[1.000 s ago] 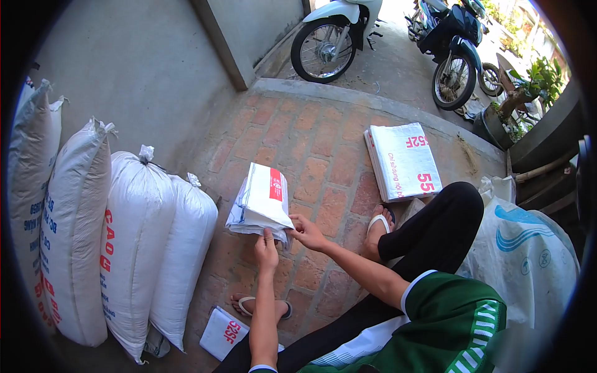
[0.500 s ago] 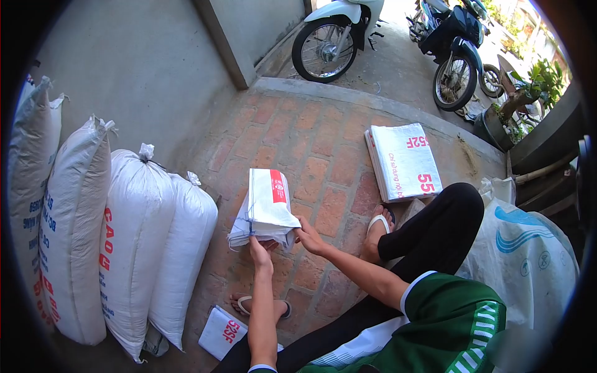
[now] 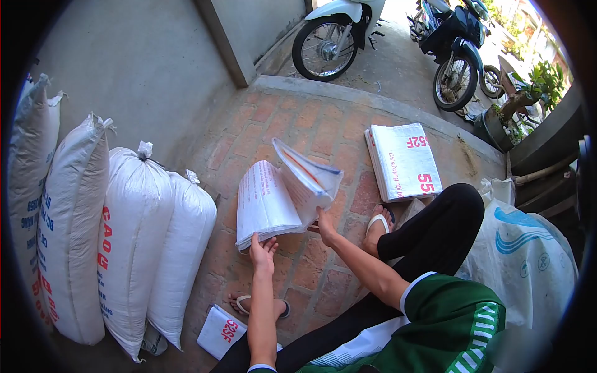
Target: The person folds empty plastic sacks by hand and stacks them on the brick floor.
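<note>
From where I stand, I see a folded bundle of white woven plastic with faint red lettering (image 3: 267,202) held over the red brick floor (image 3: 320,152), its layers parted like a book. Taking that bundle as the middle of a clock, with the motorbikes toward twelve, the left hand (image 3: 263,253) is at about seven. Its grip is narrow on the near edge, thumb over the top and fingers beneath. The right hand (image 3: 323,229), near five o'clock, has its grip narrow too, holding the near corner of a raised flap with orange and blue bands (image 3: 309,177) that leans toward one o'clock.

Between two and three o'clock, well apart from the hands, a neat stack of flat white folded sacks with red "52F" print (image 3: 407,163) lies on the bricks. Near seven, beyond the left foot in its pale-strapped sandal (image 3: 245,304), there is a small folded white sack marked "52SF" in red (image 3: 219,331). A row of plump, tied white sacks with red and blue lettering (image 3: 134,239) stands by the wall around eight to nine. At three to four, a big translucent white bag with blue waves (image 3: 519,264) slumps beside the black-trousered bent knee (image 3: 451,208).
</note>
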`<state>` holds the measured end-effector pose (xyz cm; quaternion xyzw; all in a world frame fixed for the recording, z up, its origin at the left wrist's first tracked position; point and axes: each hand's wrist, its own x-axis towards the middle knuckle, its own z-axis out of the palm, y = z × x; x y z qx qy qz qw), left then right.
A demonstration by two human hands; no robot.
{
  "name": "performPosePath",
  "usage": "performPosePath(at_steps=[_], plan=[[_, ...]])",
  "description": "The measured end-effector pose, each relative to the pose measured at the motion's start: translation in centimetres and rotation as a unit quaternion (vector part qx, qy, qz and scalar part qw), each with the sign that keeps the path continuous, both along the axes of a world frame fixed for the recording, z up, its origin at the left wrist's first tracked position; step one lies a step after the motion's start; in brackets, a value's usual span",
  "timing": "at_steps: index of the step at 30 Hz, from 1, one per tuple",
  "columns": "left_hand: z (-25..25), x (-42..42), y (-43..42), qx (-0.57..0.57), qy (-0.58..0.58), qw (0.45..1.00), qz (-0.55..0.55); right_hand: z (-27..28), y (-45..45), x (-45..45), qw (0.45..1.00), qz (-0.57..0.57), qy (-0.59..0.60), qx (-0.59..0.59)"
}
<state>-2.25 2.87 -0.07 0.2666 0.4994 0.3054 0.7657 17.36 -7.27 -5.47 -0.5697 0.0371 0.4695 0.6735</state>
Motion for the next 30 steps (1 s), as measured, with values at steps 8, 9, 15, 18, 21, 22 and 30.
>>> performPosePath(at_steps=[8,9,15,18,21,22,30], plan=[[-1.1,-0.2,0.1,-0.026,0.044,0.991,0.121,-0.4,0.2,0.0,0.996,0.042,-0.074,-0.03],[0.1,0.5,-0.3,-0.021,0.071,0.985,0.153,-1.5,0.2,0.0,0.996,0.038,-0.079,-0.029],[2.2,1.8,-1.1,0.287,0.333,0.889,0.126,-1.8,-0.2,0.0,0.972,0.052,-0.213,-0.088],[3.1,1.9,-0.9,0.328,0.229,0.915,-0.06,-0.3,0.6,-1.3,0.936,-0.017,-0.35,-0.045],[1.9,2.2,-1.3,0.351,0.248,0.89,-0.149,0.5,1.3,-1.6,0.908,-0.037,-0.413,0.066],[1.3,2.4,-1.8,0.38,0.276,0.869,-0.155,0.9,1.1,-1.6,0.912,-0.005,-0.407,0.058],[-3.7,2.5,-4.2,0.47,0.394,0.773,-0.16,5.2,0.1,-2.5,0.914,0.098,-0.383,0.086]])
